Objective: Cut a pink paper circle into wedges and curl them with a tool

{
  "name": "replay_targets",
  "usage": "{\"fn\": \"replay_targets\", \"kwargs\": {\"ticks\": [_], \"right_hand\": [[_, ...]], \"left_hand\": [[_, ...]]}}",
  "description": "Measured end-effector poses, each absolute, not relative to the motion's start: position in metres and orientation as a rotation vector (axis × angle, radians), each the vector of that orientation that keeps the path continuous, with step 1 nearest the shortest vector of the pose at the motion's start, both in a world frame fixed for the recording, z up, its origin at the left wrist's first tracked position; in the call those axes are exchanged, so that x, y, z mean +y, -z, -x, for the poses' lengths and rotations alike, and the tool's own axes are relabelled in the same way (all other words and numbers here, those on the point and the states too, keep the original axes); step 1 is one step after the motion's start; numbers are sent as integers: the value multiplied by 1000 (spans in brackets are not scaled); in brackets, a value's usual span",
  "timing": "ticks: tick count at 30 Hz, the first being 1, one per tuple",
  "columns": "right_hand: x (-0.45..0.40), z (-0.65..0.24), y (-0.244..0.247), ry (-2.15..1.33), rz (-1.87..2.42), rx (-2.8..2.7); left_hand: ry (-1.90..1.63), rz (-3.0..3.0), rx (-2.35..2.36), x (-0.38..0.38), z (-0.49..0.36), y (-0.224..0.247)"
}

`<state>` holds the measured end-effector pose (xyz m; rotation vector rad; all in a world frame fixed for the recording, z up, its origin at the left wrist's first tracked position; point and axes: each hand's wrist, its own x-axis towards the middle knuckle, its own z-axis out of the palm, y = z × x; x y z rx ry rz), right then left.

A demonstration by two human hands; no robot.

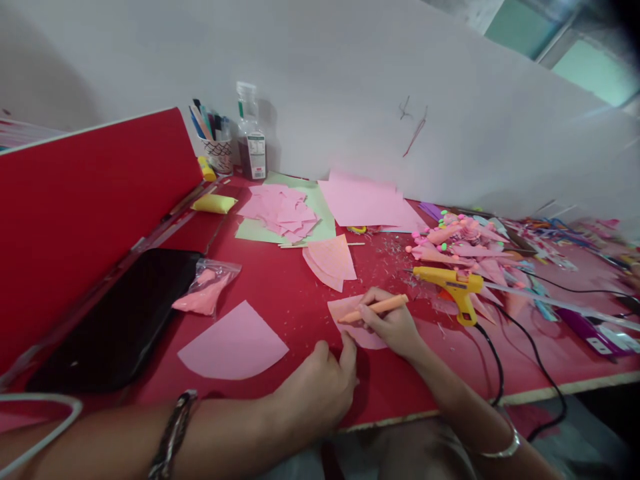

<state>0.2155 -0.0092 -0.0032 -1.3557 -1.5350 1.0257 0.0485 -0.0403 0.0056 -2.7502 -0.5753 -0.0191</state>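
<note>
My right hand (395, 323) grips an orange felt-tip marker (383, 305), its tip on a pink paper piece (367, 339) near the table's front edge. Beside that piece rests my left hand (320, 383), thumb and index finger apart, a fingertip at the paper's lower left edge; the other fingers curl under and are partly hidden. To the left lies a plain pink paper sector (234, 343). Behind my hands sit stacked sectors (330, 260), the top one covered with orange marks.
A yellow glue gun (453, 287) with a black cord lies at right, before a heap of pink paper cones (465, 243). Pink scraps (283, 210), pink sheets (363, 200), a bottle (253, 143) and a pen cup (219, 157) stand behind. A black tray (120, 320) and pink packet (203, 293) are left.
</note>
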Motion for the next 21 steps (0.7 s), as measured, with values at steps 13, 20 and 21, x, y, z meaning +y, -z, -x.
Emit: {"fn": "replay_targets", "kwargs": {"ticks": [13,20,21], "right_hand": [[-7,-221,3,-1008,1373,-1565],[-1,-231,3,-739,1501,-1509],[0,-233,3,-674,1525,-1507]], "left_hand": [[30,2768,-555,-39,-49,-1],[-40,2787,-519,-36,-48,-6],[-61,2794,-508,-36,-48,-8]]}}
